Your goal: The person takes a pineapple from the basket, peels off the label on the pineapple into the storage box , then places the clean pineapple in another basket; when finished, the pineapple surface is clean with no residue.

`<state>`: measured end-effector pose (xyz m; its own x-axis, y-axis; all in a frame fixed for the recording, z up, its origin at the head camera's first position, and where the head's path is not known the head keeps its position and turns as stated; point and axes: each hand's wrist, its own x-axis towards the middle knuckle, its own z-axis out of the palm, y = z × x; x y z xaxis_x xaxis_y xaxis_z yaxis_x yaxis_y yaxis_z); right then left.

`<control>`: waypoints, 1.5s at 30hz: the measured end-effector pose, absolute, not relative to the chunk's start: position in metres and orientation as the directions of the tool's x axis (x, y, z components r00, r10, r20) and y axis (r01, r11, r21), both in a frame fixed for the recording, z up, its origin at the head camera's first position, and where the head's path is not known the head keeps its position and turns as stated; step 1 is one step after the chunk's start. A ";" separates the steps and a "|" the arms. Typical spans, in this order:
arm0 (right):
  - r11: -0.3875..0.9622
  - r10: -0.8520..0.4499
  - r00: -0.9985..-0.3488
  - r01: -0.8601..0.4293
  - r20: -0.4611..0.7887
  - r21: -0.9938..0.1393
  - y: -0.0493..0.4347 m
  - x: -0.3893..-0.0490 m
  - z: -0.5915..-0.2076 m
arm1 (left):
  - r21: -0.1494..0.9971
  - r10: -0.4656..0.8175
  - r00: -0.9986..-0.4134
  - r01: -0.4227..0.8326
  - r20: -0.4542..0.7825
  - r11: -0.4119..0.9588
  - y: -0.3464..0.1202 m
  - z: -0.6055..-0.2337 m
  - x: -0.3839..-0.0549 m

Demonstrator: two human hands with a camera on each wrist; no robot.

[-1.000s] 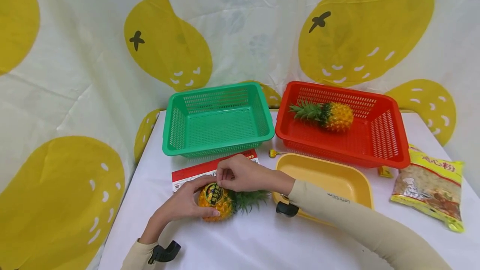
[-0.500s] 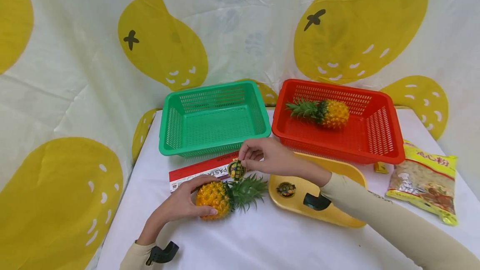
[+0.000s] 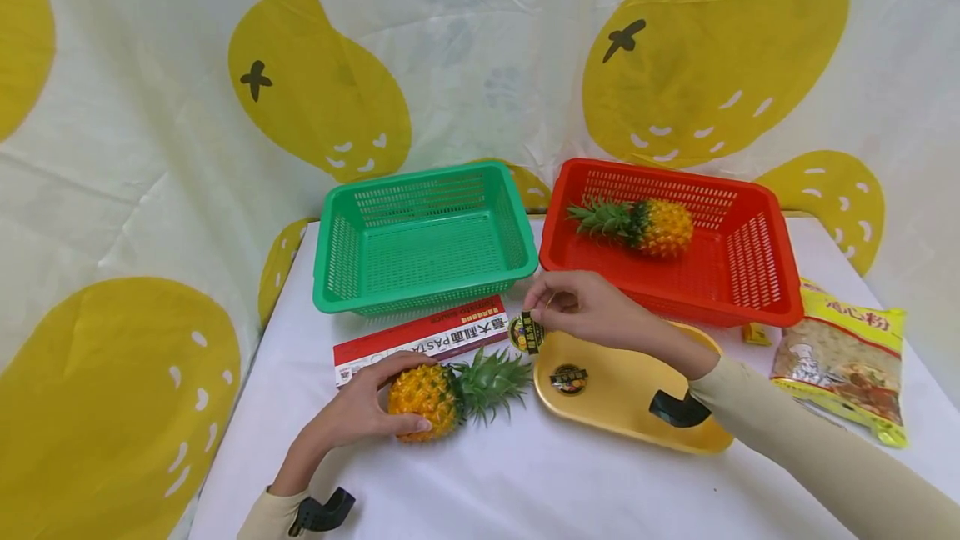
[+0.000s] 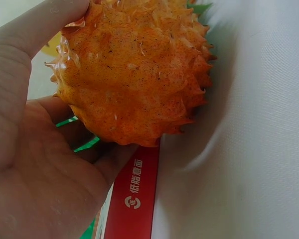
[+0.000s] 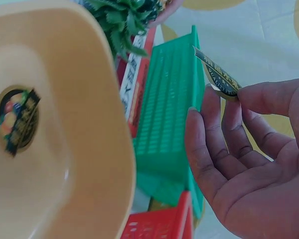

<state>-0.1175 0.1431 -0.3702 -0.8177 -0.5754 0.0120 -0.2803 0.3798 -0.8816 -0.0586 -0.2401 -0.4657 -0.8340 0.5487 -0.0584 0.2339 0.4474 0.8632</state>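
Note:
My left hand (image 3: 360, 407) grips the yellow body of a small pineapple (image 3: 427, 400), thumb on the near side and fingers over the far side. The fruit lies on the white cloth, its green leaves toward the right. In the left wrist view its spiky base (image 4: 134, 74) sits between thumb and fingers. My right hand (image 3: 592, 308) pinches a round black and gold fruit sticker (image 3: 527, 333) between thumb and forefinger, above the left edge of a yellow tray (image 3: 637, 423). A similar sticker (image 3: 568, 379) lies in that tray, also visible in the right wrist view (image 5: 19, 119).
Behind the pineapple lies a red and white pasta box (image 3: 420, 342). A green basket (image 3: 427, 302) stands at the back left. Beside it, a red basket (image 3: 720, 290) holds another pineapple (image 3: 663, 227). At right are a bag of pasta (image 3: 840, 361) and a small yellow packet (image 3: 756, 334).
The sticker has come off the pineapple in my right hand, which has moved right toward the yellow tray. My left hand still holds the pineapple in place.

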 end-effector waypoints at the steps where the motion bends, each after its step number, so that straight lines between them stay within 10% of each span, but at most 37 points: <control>1: 0.386 -0.570 -0.822 -0.273 0.005 -0.881 0.146 -0.117 -0.372 | 0.863 0.547 -0.835 0.232 -0.061 0.449 -0.240 -0.466 -0.058; 45: 0.621 -0.551 -0.827 -0.497 0.113 -0.606 0.185 -0.113 -0.429 | 0.860 0.542 -0.837 0.226 -0.069 0.458 -0.238 -0.465 -0.057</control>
<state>-0.1132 0.1855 -0.4291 -0.8266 -0.5512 0.1134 -0.4972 0.6210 -0.6060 -0.0570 -0.2376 -0.4650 -0.8373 0.5424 -0.0689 0.2259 0.4580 0.8598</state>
